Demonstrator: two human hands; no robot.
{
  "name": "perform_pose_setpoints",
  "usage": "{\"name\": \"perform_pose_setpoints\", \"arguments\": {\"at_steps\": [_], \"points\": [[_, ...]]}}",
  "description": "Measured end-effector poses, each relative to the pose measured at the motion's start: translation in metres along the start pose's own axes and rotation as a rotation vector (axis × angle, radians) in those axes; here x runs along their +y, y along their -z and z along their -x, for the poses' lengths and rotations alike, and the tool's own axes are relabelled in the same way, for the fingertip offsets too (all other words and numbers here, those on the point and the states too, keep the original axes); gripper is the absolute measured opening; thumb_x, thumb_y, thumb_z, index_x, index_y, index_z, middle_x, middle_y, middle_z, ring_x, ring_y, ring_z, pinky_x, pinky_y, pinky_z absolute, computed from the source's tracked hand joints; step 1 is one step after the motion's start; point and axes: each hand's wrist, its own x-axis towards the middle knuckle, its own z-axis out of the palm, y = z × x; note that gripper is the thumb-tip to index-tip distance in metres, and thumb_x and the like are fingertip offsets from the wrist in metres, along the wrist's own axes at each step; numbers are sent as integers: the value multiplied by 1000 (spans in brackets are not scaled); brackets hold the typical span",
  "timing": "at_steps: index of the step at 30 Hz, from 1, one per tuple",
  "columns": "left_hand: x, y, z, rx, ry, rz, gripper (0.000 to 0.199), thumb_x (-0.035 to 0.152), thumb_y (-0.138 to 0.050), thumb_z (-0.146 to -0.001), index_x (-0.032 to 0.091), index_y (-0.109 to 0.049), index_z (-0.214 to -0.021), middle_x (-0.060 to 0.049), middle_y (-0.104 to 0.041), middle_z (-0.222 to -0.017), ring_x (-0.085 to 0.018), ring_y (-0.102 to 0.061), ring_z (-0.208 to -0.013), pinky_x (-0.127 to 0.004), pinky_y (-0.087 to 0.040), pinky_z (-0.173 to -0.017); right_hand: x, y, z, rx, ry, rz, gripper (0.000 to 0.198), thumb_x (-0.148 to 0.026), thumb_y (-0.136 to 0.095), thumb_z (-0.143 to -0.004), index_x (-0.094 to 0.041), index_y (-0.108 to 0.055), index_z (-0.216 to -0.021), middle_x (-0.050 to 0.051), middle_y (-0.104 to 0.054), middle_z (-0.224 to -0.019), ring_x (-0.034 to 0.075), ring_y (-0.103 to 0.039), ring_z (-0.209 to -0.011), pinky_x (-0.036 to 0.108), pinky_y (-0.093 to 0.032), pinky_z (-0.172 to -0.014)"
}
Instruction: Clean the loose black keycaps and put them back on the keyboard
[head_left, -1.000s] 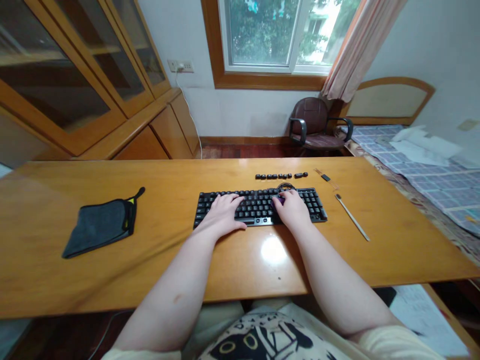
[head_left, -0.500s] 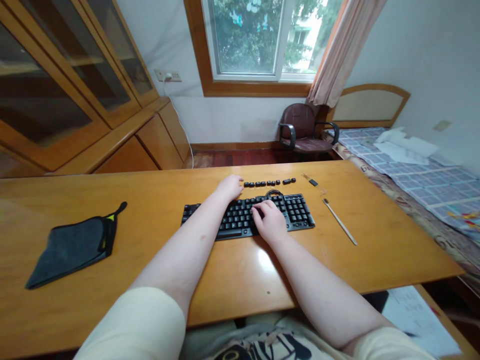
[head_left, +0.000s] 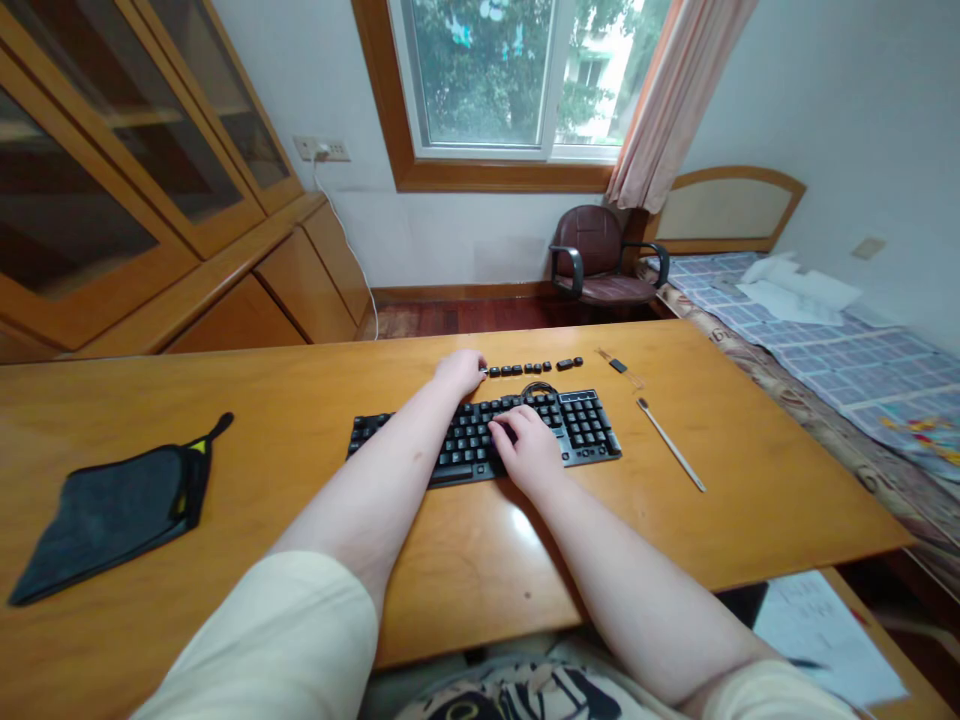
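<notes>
A black keyboard (head_left: 585,430) lies on the wooden desk, partly covered by my forearm and hand. Beyond it stretches a row of loose black keycaps (head_left: 517,370). At the left end of that row is my left hand (head_left: 460,372), its fingertips closed on the leftmost keycap. My right hand (head_left: 531,450) rests over the middle of the keyboard, thumb and fingers curled together at the keys. What is between those fingers, if anything, is too small and dark to make out.
Right of the keyboard lie a thin pale brush (head_left: 671,445) and a small dark tool with wire loops (head_left: 618,366). A folded dark grey cloth (head_left: 112,505) lies at the left of the desk (head_left: 300,380). Behind stand a chair (head_left: 600,250) and a bed (head_left: 780,310).
My left fingers have reached the leftmost keycap in the row, having been just beside it. My right hand has shifted slightly left over the keys. The whole view has turned a little.
</notes>
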Motion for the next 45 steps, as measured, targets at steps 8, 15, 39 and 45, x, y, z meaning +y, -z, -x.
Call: {"name": "perform_pose_setpoints", "arguments": {"at_steps": [8, 15, 39, 45], "points": [[20, 19, 69, 441, -77, 570, 25, 29, -55, -79, 17, -61, -100, -7, -66, -94, -16, -62, -85, -31, -49, -81, 4, -4, -3, 54, 96, -338, 15, -12, -50, -75, -21, -63, -76, 3, -59, -85, 17, -57, -85, 32, -46, -82], [40, 2, 158, 484, -164, 748, 21, 27, -61, -77, 21, -64, -97, -4, -66, -94, -15, -61, -82, -32, -49, -82, 8, -8, -9, 164, -276, -898, 20, -30, -60, -74, -20, -58, -92, 3, -63, -86, 17, -60, -79, 33, -49, -76], [36, -10, 165, 689, -186, 661, 23, 26, -59, -81, 25, -67, -102, -3, -66, -90, -14, -60, -80, -30, -50, -81, 6, -2, -6, -88, -218, -929, 32, -37, -69, -68, -23, -67, -96, 4, -69, -97, 21, -62, -91, 38, -49, -83], [38, -16, 166, 660, -261, 740, 27, 23, -56, -83, 27, -66, -107, -3, -64, -89, -13, -59, -84, -28, -50, -81, 12, -4, -6, -99, -169, -868, 23, -32, -67, -68, -22, -69, -90, 3, -69, -90, 20, -62, -87, 37, -48, -84]]}}
